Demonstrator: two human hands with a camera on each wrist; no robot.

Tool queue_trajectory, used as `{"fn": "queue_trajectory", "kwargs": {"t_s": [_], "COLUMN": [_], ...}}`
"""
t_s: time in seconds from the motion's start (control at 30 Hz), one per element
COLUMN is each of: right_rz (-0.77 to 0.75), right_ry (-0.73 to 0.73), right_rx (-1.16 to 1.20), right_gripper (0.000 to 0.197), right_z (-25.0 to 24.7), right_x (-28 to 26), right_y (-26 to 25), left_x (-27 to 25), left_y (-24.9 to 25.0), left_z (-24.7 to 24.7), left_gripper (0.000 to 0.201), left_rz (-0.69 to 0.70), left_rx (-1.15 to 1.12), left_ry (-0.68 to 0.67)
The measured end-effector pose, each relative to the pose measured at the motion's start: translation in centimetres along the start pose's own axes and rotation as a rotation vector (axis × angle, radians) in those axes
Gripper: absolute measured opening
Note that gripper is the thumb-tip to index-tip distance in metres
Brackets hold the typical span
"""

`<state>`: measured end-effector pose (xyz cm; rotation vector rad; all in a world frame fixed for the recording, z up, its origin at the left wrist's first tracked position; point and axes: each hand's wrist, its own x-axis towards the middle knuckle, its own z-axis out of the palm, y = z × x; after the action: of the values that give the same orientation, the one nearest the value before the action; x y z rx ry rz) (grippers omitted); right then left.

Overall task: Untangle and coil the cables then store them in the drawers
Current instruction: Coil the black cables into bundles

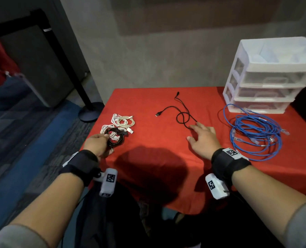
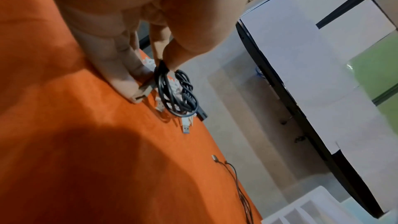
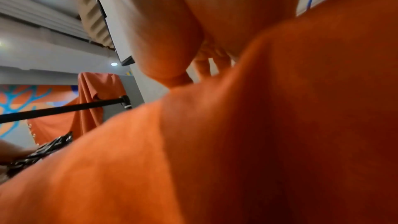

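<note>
My left hand (image 1: 99, 143) pinches a coiled black cable (image 1: 115, 138) at the table's left edge; the left wrist view shows thumb and finger gripping the black coil (image 2: 178, 91) just above white coils. Coiled white cables (image 1: 123, 121) lie beside it. A loose black USB cable (image 1: 182, 113) lies uncoiled mid-table, and my right hand (image 1: 201, 136) rests flat with spread fingers on its near end. A tangled blue network cable (image 1: 254, 133) lies at the right. A clear three-drawer unit (image 1: 266, 81) stands at the back right, drawers closed.
A red cloth covers the table (image 1: 157, 169). A black stanchion post and base (image 1: 89, 111) stand off the table's left corner. A grey wall runs behind the table. Bare cloth lies between my hands.
</note>
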<state>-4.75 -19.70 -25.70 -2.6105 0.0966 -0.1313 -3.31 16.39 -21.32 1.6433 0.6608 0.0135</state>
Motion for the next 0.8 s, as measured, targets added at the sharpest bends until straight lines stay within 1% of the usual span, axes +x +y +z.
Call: {"fn": "queue_trajectory", "kwargs": {"t_s": [0.07, 0.1, 0.13, 0.23, 0.27, 0.33, 0.37, 0.4, 0.43, 0.47, 0.5, 0.57, 0.6, 0.63, 0.67, 0.7, 0.73, 0.77, 0.8], "right_rz": [-0.030, -0.038, -0.043, -0.055, -0.056, -0.060, -0.064, -0.066, -0.062, -0.063, -0.071, -0.124, -0.171, -0.220, -0.263, -0.296, -0.316, -0.316, -0.303], "right_ry": [0.061, 0.101, 0.136, 0.209, 0.220, 0.205, 0.183, 0.153, 0.119, 0.091, 0.071, 0.032, 0.000, -0.037, -0.069, -0.087, -0.090, -0.076, -0.049], "right_rx": [0.000, 0.018, 0.036, 0.068, 0.080, 0.113, 0.135, 0.164, 0.213, 0.270, 0.330, 0.448, 0.519, 0.604, 0.692, 0.769, 0.833, 0.888, 0.945], "right_gripper": [0.047, 0.043, 0.039, 0.025, 0.019, 0.006, 0.006, 0.006, 0.007, 0.007, 0.007, 0.007, 0.007, 0.008, 0.008, 0.007, 0.007, 0.007, 0.007], "right_z": [0.4, 0.6, 0.8, 1.2, 1.2, 0.8, 0.6, 0.2, -0.3, -0.8, -1.4, -2.7, -3.4, -4.2, -5.2, -6.2, -7.3, -8.4, -9.6], "right_x": [0.0, -0.2, -0.4, -0.9, -0.9, -1.0, -1.1, -1.3, -1.6, -2.1, -2.7, -4.2, -5.1, -5.9, -6.6, -7.2, -7.7, -8.0, -8.2], "right_y": [0.1, 0.0, 0.0, 0.2, 0.4, 0.6, 0.6, 0.5, 0.1, -0.4, -1.1, -2.9, -3.9, -4.8, -5.7, -6.4, -7.0, -7.3, -7.6], "left_x": [1.3, 2.0, 2.5, 3.7, 3.9, 3.4, 2.5, 1.1, -0.2, -1.9, -3.5, -6.9, -8.6, -10.0, -11.2, -11.6, -11.9, -11.6, -11.3], "left_y": [0.5, 0.8, 1.2, 2.0, 2.3, 2.7, 2.8, 2.9, 2.8, 2.7, 2.4, 1.8, 1.6, 1.4, 1.4, 1.2, 1.1, 1.0, 1.1], "left_z": [0.8, 1.2, 1.8, 3.0, 3.2, 3.2, 3.1, 3.2, 3.5, 4.0, 4.6, 6.0, 6.9, 7.7, 8.5, 9.1, 9.6, 9.8, 9.8], "left_gripper": [0.009, 0.008, 0.015, 0.025, 0.030, 0.046, 0.049, 0.046, 0.040, 0.033, 0.027, 0.027, 0.030, 0.034, 0.037, 0.036, 0.031, 0.023, 0.017], "left_rz": [0.008, 0.016, 0.023, 0.040, 0.050, 0.092, 0.148, 0.252, 0.402, 0.588, 0.774, 1.062, 1.165, 1.247, 1.298, 1.321, 1.312, 1.274, 1.200], "left_rx": [-0.007, -0.008, -0.003, 0.038, 0.073, 0.291, 0.410, 0.463, 0.445, 0.392, 0.344, 0.336, 0.387, 0.443, 0.480, 0.481, 0.459, 0.441, 0.441], "left_ry": [-0.006, -0.009, -0.016, -0.029, -0.006, 0.108, 0.192, 0.264, 0.290, 0.254, 0.153, -0.174, -0.338, -0.471, -0.559, -0.596, -0.602, -0.592, -0.599]}}
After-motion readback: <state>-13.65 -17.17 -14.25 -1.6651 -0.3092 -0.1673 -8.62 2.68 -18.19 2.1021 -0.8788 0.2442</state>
